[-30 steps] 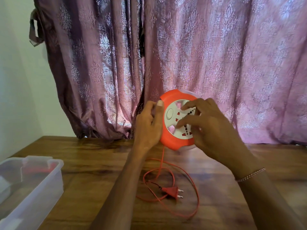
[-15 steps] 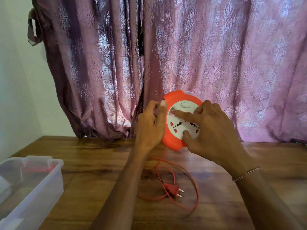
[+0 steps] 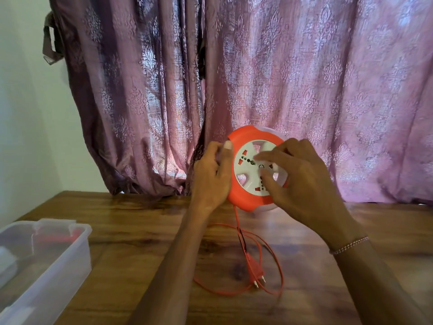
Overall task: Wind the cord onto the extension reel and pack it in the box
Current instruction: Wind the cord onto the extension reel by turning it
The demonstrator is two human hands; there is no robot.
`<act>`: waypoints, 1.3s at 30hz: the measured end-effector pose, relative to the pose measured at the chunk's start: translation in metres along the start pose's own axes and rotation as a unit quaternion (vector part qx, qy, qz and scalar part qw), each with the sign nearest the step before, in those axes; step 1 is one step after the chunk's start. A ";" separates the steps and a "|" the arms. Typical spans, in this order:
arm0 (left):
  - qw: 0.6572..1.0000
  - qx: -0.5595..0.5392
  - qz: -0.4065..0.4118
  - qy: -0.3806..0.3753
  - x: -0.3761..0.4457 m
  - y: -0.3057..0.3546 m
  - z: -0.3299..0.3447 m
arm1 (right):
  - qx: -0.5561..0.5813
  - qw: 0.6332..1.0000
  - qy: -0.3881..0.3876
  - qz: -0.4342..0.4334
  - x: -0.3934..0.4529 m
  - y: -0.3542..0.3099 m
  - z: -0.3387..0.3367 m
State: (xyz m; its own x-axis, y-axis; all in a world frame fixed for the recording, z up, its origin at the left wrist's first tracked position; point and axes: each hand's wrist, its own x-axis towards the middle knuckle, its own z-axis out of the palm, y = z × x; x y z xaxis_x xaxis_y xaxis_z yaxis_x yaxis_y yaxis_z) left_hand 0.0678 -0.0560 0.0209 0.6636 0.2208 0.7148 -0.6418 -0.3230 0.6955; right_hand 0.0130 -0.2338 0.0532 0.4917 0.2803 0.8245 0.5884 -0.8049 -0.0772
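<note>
Round orange-and-white plastic extension reel (image 3: 254, 168) held upright above wooden table (image 3: 145, 221). Left hand (image 3: 212, 174) grip closed on its orange rim; right hand (image 3: 302, 181) fingers spread on white socket face. Loose orange cord (image 3: 280, 266) and plug (image 3: 254, 269) lie on table. Clear plastic box (image 3: 46, 261) sits far left.

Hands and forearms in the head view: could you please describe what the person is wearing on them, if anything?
Both forearms are bare, with no sleeves in view. The right hand has a thin beaded bracelet at the wrist, pale pink and white. The left hand shows no bracelet, watch or glove; its thumbnail is short and unpainted. No rings can be made out on either.
</note>
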 end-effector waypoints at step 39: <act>0.999 0.025 0.029 -0.003 -0.002 -0.002 0.003 | -0.101 0.990 -0.093 -0.025 -0.001 -0.004 -0.002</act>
State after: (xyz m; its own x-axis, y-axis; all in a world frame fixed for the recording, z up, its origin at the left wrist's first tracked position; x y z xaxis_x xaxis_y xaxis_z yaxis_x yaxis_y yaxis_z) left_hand 0.0688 -0.0590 0.0180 0.6277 0.1957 0.7534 -0.6598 -0.3800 0.6483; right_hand 0.0088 -0.2318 0.0532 0.5861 0.3991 0.7052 0.4834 -0.8707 0.0910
